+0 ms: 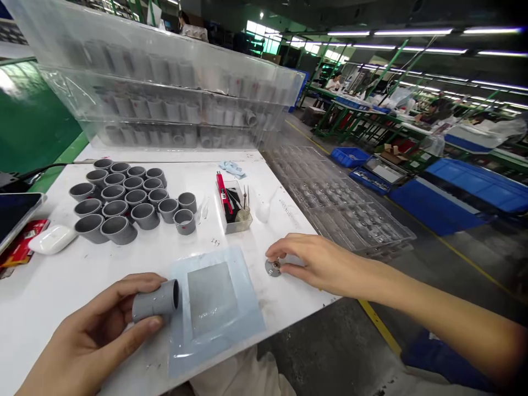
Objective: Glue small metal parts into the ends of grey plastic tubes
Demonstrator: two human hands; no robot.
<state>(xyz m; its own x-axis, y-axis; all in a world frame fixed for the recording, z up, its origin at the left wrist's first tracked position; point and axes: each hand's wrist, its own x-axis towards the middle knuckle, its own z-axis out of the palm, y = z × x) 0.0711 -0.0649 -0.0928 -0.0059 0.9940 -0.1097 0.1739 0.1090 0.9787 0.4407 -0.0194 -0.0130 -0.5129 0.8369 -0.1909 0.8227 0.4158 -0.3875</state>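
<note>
My left hand (pixel 88 335) grips a short grey plastic pipe coupling (pixel 154 301) near the table's front edge, with its open end facing right. My right hand (pixel 317 264) pinches a small round metal disc (pixel 273 268) between fingertips and thumb, partly hiding it. Between my hands lies a clear plastic sheet (pixel 214 352) bearing a grey square pad (pixel 212 300). Several similar grey couplings (pixel 119 201) stand upright in a tight cluster on the white table (pixel 61 291), left of centre.
A small white box (pixel 233 208) holds a red-handled tool and fine picks. Behind it lie a blue cloth (pixel 231 169), a clear tray stack of grey fittings (pixel 165 93), and a clear moulded tray (pixel 342 201). White earbuds case (pixel 52 239) and tablet (pixel 14 217) sit left. Blue crates and co-workers lie beyond.
</note>
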